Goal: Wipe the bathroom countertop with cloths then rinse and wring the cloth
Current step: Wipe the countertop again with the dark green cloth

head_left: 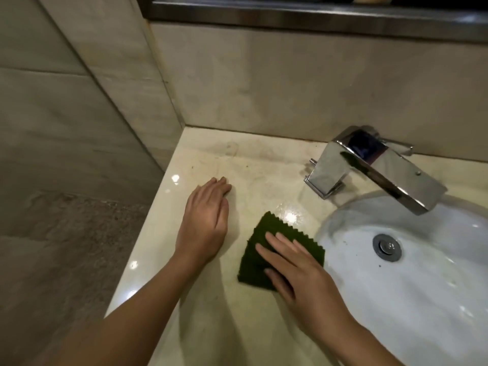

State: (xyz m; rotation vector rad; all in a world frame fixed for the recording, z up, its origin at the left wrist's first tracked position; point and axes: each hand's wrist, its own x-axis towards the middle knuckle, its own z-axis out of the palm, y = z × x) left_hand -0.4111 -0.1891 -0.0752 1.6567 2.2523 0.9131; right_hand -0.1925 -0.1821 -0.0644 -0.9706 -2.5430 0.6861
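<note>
**Right hand flat on the green cloth, left hand resting on the counter**

Nearest to you, your 2 bare forearms reach in from the lower edge across the cream stone countertop (211, 326). Your right hand (303, 273) lies palm down on the green cloth (256, 257), fingers stretched out flat and slightly spread, pressing on the fabric rather than gripping it. The cloth is folded, dark green with a zigzag-cut edge, and it sits flat on the counter just beside the left rim of the white sink basin (343, 228); its upper right corner nearly meets that rim.

To the left of the cloth, your left hand (206, 215) rests palm down on bare stone, fingers together and relaxed, grasping nothing. It is near the cloth but not touching it.

In the basin, the round metal drain (387, 247) shows, with a few dark specks on the white surface around it.

Further back, the square chrome faucet (369, 165) stands at the basin's rear edge, its flat spout reaching out over the bowl. The counter behind your left hand shows faint brownish marks near the corner where the tiled walls (237, 75) meet. A metal-edged ledge (290, 14) runs along the top.
</note>
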